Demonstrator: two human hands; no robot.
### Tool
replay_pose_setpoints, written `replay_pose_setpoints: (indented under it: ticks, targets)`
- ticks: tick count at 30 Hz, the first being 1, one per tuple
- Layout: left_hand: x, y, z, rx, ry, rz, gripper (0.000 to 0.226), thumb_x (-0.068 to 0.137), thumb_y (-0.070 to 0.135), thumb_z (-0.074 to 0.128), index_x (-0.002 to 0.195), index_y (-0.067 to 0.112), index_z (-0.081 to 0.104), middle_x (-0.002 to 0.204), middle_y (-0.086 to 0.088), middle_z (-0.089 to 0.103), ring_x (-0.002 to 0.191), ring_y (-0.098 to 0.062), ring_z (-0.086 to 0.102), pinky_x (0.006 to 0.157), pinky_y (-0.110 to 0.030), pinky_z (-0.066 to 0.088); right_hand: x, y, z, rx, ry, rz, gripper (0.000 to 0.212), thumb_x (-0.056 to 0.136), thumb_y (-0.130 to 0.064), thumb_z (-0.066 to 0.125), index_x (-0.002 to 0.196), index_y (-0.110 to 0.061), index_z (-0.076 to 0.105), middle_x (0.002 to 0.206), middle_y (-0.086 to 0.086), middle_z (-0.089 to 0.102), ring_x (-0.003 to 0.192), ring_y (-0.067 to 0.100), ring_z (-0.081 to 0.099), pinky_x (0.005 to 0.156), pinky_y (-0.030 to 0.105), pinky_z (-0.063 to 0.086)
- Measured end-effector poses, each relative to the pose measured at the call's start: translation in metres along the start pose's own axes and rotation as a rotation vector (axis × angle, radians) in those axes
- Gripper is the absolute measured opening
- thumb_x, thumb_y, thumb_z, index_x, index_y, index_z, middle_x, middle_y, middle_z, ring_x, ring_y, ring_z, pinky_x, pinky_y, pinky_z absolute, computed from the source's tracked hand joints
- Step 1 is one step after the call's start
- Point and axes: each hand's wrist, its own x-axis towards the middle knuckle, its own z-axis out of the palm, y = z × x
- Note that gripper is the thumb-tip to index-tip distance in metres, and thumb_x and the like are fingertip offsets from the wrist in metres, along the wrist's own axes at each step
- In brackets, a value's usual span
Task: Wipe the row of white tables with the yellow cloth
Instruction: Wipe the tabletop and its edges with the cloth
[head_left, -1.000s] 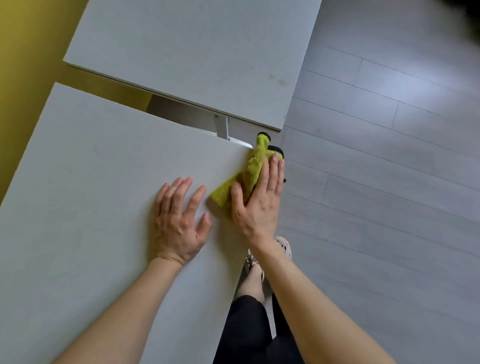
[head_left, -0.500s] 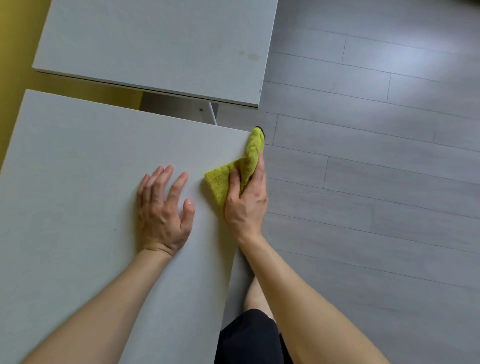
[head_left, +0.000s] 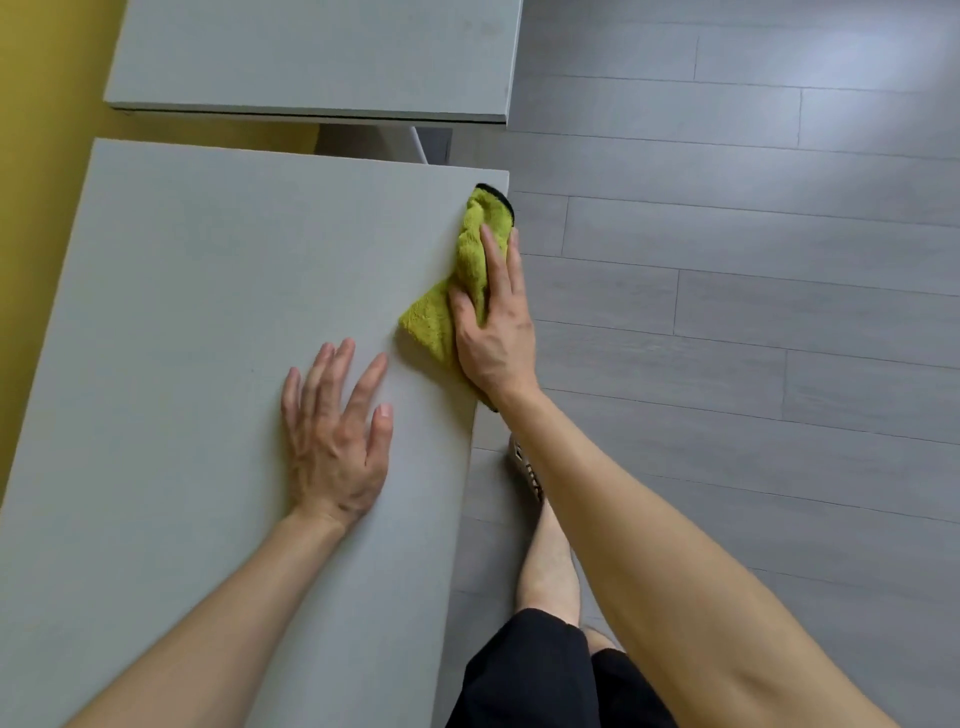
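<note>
The yellow cloth (head_left: 432, 323), black-trimmed at its far tip, lies bunched along the right edge of the near white table (head_left: 208, 312), close to its far right corner. My right hand (head_left: 496, 340) presses down on the cloth with fingers stretched forward and the thumb lying on the fabric. Part of the cloth is hidden under the palm. My left hand (head_left: 332, 447) rests flat on the tabletop, fingers spread, a little left of and nearer than the cloth, holding nothing.
A second white table (head_left: 311, 57) stands just beyond the near one, across a narrow gap that shows a table leg (head_left: 418, 145). A yellow wall (head_left: 36, 156) runs along the left. Grey plank floor (head_left: 727, 312) lies to the right, with my legs below the table edge.
My right hand has slid the cloth forward along the right edge towards the far corner. The left hand has stayed flat on the table, and the view has swung so the tables look straighter.
</note>
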Motion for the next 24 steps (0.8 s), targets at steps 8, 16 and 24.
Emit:
replay_pose_setpoints:
  ticks: [8, 16, 24]
  targets:
    - [-0.005, -0.006, 0.005, -0.028, 0.010, 0.047, 0.058, 0.109, 0.042, 0.035, 0.161, 0.024, 0.053, 0.174, -0.010, 0.038, 0.164, -0.031, 0.033, 0.130, -0.066, 0.022, -0.071, -0.025, 0.012, 0.145, 0.096, 0.291, 0.036, 0.108, -0.053, 0.059, 0.140, -0.038, 0.058, 0.151, -0.008, 0.058, 0.139, 0.008, 0.052, 0.121, 0.035, 0.041]
    - [-0.006, -0.007, 0.006, -0.094, 0.044, 0.037, 0.059, 0.109, 0.039, 0.030, 0.158, 0.023, 0.057, 0.173, -0.008, 0.041, 0.163, -0.028, 0.033, 0.130, -0.064, 0.022, -0.016, -0.006, 0.004, -0.063, 0.127, 0.310, 0.073, 0.101, -0.057, 0.069, 0.155, -0.019, 0.038, 0.141, 0.007, 0.063, 0.130, 0.037, 0.062, 0.106, 0.039, 0.047]
    - [-0.006, -0.008, 0.010, -0.059, 0.043, 0.055, 0.059, 0.108, 0.041, 0.033, 0.159, 0.021, 0.056, 0.174, -0.010, 0.040, 0.163, -0.031, 0.033, 0.130, -0.066, 0.023, -0.086, -0.008, 0.022, -0.004, 0.164, 0.172, 0.079, 0.104, -0.026, 0.065, 0.172, -0.029, 0.026, 0.171, -0.002, 0.041, 0.148, 0.014, 0.043, 0.115, 0.021, 0.033]
